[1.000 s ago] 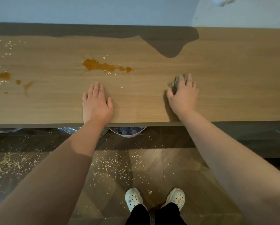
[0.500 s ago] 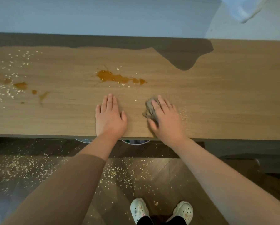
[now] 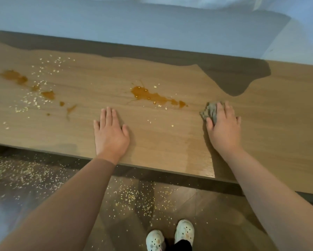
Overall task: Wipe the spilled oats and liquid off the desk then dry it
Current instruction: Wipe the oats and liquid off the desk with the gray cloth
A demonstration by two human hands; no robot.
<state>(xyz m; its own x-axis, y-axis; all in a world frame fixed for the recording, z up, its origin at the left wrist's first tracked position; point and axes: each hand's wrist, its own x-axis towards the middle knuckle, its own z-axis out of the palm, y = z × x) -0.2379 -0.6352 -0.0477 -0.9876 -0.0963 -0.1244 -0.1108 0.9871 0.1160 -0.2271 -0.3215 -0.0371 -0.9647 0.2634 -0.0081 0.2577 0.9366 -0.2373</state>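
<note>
Your right hand (image 3: 224, 131) holds the wadded grey cloth (image 3: 210, 111) down on the desk (image 3: 170, 147). The fingers are curled over the top and the thumb is hooked on its near side. My read: the bunched grip lets the wad take pressure without unrolling.

The cloth sits just right of the middle brown puddle (image 3: 152, 96), not touching it.

Your left hand (image 3: 111, 134) lies flat near the front edge, fingers straight, holding nothing. It's likely a brace while you lean in.

There are 2 spill zones to clear: the middle puddle, and the far-left puddles (image 3: 16, 77) with scattered oats (image 3: 43, 67).

There's a faint wet sheen (image 3: 197, 156) by your right wrist, so that strip will need drying.

Likely next move is a sweep left through the puddle. The risk is shoving oats off the edge onto the floor (image 3: 215, 205), which is littered with them.
</note>
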